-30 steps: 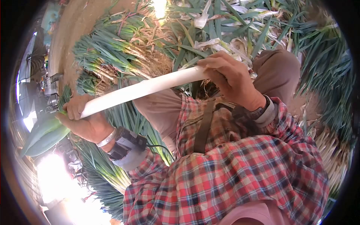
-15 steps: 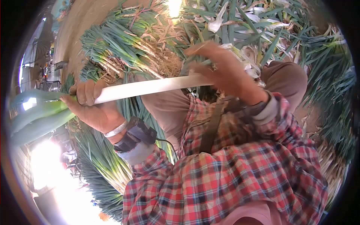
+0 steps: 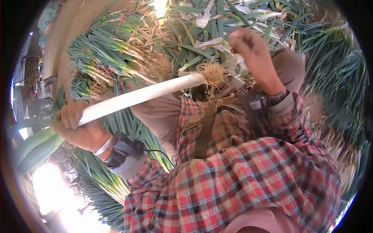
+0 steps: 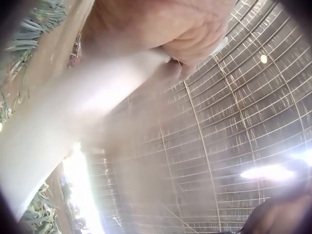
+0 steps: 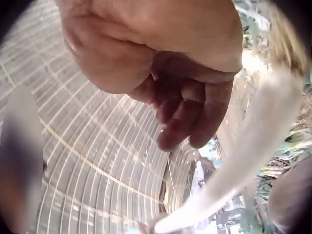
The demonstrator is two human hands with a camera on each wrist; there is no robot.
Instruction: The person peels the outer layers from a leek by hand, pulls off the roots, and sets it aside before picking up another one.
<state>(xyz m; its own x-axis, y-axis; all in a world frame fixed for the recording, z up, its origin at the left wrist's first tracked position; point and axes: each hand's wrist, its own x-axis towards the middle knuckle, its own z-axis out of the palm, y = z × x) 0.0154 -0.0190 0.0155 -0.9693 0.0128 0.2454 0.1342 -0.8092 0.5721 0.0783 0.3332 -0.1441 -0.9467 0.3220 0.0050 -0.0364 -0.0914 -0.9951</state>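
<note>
A long leek (image 3: 143, 95) with a bare white shaft lies across the front of the body, above the lap. My left hand (image 3: 79, 124) grips it near its green leaves (image 3: 39, 145), fingers wrapped round the shaft. At the leek's other end, bushy pale roots (image 3: 211, 77) point toward my right hand (image 3: 256, 58). That hand is raised apart from the leek, its fingers loosely curled with nothing visible in them. In the right wrist view the curled fingers (image 5: 183, 114) hang beside the blurred white shaft (image 5: 243, 151). The left wrist view shows the shaft (image 4: 53, 122) under the gripping hand.
Bundled leeks with roots (image 3: 112, 54) lie on the ground beyond the knees. Loose leaves and white peelings (image 3: 211, 44) are heaped at the front. More leeks (image 3: 338, 81) lie along the right side, and another pile (image 3: 103, 182) sits by the left arm.
My right hand has come off the root end and moved away to the right and forward, uncovering the roots. My left hand keeps its grip on the leek.
</note>
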